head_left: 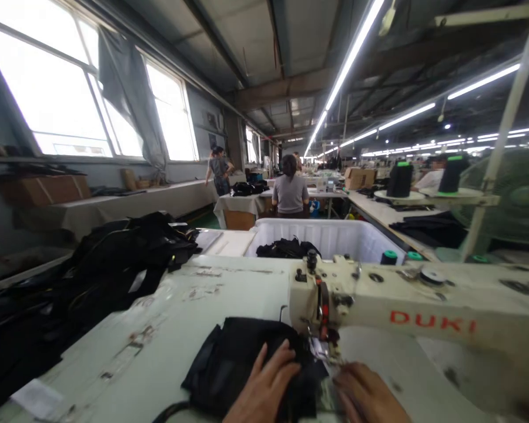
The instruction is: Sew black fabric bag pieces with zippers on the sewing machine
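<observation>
A folded black cloth piece lies on the pale sewing table, its right edge at the needle area of the sewing machine. Flat on top of the cloth rests my left hand, fingers stretched out and apart. My right hand is just right of the presser foot, near the cloth's right edge. Its fingers are bent and pressed together; what lies between them, if anything, is hidden. A dark strap sticks out from the cloth's lower left.
Black garments are heaped along the left. Behind the table stands a white bin with dark cloth inside. Thread cones stand on a rack at the right, before a fan. A seated person is ahead.
</observation>
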Demonstrator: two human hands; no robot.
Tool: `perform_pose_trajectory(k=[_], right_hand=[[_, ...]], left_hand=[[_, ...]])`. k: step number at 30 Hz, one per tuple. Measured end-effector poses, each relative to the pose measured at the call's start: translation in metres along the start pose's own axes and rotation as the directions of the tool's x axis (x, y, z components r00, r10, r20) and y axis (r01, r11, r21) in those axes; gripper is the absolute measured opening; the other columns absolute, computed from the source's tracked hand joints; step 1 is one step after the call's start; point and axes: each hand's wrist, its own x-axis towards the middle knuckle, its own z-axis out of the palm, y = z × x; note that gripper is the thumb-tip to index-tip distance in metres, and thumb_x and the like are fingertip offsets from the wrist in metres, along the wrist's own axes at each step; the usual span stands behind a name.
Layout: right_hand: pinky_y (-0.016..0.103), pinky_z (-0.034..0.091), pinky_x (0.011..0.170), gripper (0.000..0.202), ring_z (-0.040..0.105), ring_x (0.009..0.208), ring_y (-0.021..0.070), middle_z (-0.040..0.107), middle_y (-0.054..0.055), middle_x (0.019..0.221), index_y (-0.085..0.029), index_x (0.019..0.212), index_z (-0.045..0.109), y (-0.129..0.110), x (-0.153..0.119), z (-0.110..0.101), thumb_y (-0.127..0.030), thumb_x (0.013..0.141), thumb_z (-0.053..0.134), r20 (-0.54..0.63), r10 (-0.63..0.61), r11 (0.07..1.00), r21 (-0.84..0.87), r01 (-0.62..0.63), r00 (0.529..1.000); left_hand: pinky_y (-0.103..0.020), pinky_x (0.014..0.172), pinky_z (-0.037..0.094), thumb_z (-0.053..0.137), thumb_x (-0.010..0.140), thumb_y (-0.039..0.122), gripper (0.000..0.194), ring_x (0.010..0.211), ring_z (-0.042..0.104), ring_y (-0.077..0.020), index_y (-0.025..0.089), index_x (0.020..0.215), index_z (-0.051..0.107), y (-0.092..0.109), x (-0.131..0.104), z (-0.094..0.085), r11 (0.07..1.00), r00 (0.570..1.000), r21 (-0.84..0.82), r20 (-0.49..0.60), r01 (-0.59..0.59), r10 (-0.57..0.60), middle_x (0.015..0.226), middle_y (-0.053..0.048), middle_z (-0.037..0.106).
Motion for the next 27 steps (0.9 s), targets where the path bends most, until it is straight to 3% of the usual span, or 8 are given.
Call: perform_pose_trajectory(k=[1,3,6,11,17,22,27], right_hand=[[0.033,0.055,0.076,0.021,0.066,0.087,0.0223,0.065,0.007,0.101,-0.025,0.106,0.06,-0.013,-0.003,-0.007,-0.015,0.093,0.047,0.007,0.112,0.993,0.046,-0.113,0.994],[0.037,0.053,0.083,0.018,0.062,0.096,0.0235,0.062,0.007,0.105,-0.024,0.107,0.058,-0.035,-0.004,-0.019,-0.016,0.095,0.048,0.135,0.209,0.961,0.153,-0.229,0.968],[0.041,0.05,0.087,0.022,0.058,0.099,0.0245,0.06,0.007,0.108,-0.023,0.111,0.058,-0.051,0.0,-0.026,-0.013,0.092,0.054,0.207,0.243,0.935,0.211,-0.286,0.948],[0.037,0.048,0.084,0.022,0.056,0.096,0.023,0.06,0.005,0.102,-0.023,0.107,0.061,-0.053,0.002,-0.022,-0.013,0.088,0.065,0.216,0.196,0.946,0.214,-0.242,0.957],[0.036,0.046,0.083,0.016,0.055,0.094,0.0223,0.059,0.004,0.098,-0.022,0.105,0.061,-0.057,0.004,-0.019,-0.017,0.091,0.064,0.208,0.174,0.952,0.216,-0.218,0.963],[0.034,0.047,0.081,0.014,0.056,0.093,0.0219,0.059,0.005,0.099,-0.02,0.104,0.059,-0.054,0.006,-0.016,-0.016,0.091,0.062,0.187,0.171,0.954,0.213,-0.21,0.967],[0.033,0.047,0.083,0.019,0.057,0.095,0.0212,0.06,0.006,0.104,-0.021,0.113,0.056,-0.055,0.008,-0.016,-0.018,0.094,0.059,0.182,0.109,0.967,0.208,-0.146,0.977]], left_hand=[[-0.053,0.106,0.044,0.078,0.077,0.035,0.064,0.13,0.05,-0.0341,0.019,0.132,0.049,0.008,-0.007,-0.007,0.995,0.995,-0.038,-0.019,0.095,-0.096,0.136,-0.013,0.057],[-0.048,0.1,0.051,0.077,0.078,0.027,0.047,0.124,0.055,-0.0315,0.023,0.12,0.058,0.019,-0.017,-0.016,0.97,0.972,-0.099,-0.051,0.223,-0.229,0.132,-0.011,0.059],[-0.041,0.093,0.054,0.07,0.086,0.024,0.027,0.11,0.061,-0.0264,0.024,0.111,0.063,0.024,-0.026,-0.016,0.971,0.972,-0.166,-0.127,0.174,-0.196,0.115,-0.008,0.063],[-0.038,0.087,0.053,0.06,0.095,0.03,0.024,0.1,0.06,-0.0245,0.02,0.116,0.062,0.025,-0.028,-0.007,0.985,0.98,-0.163,-0.18,0.059,-0.089,0.106,-0.008,0.063],[-0.042,0.087,0.052,0.055,0.097,0.024,0.023,0.1,0.057,-0.0255,0.019,0.117,0.063,0.028,-0.022,-0.011,0.987,0.996,-0.147,-0.066,0.058,-0.068,0.105,-0.009,0.062],[-0.037,0.083,0.055,0.056,0.096,0.031,0.027,0.096,0.058,-0.0234,0.019,0.12,0.063,0.029,-0.022,-0.016,0.984,0.995,-0.146,0.01,0.101,-0.101,0.102,-0.008,0.059],[-0.032,0.077,0.057,0.046,0.101,0.031,0.035,0.086,0.063,-0.0209,0.014,0.13,0.053,0.033,-0.025,-0.018,0.996,0.998,-0.076,-0.056,0.036,-0.04,0.094,-0.008,0.063]])
